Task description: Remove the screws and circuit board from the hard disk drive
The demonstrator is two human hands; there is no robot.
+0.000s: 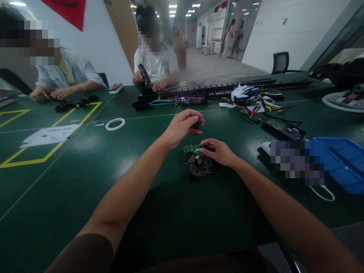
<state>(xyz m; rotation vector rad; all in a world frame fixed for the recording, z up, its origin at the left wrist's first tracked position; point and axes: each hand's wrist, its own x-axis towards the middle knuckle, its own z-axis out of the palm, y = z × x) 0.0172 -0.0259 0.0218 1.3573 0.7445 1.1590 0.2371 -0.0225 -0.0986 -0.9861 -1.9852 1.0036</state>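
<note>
Green table (148, 212) | dark unit (200, 170) lay below left hand (182, 127), right hand (220, 152) nearer; green board (189, 150) crosswise | left pinched upright driver (195, 125) over board | right half-curled at board's right end, grip unclear to me

Screwdriver (195, 124), handle partly hidden by left hand (184, 127), tip too small to tell; blue tray (344, 175), cut off at right.

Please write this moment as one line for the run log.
left hand: grips screwdriver, shaft pointing down at circuit board; tip contact: unclear; right hand: touches board's right end; black device: lies on green table
</note>
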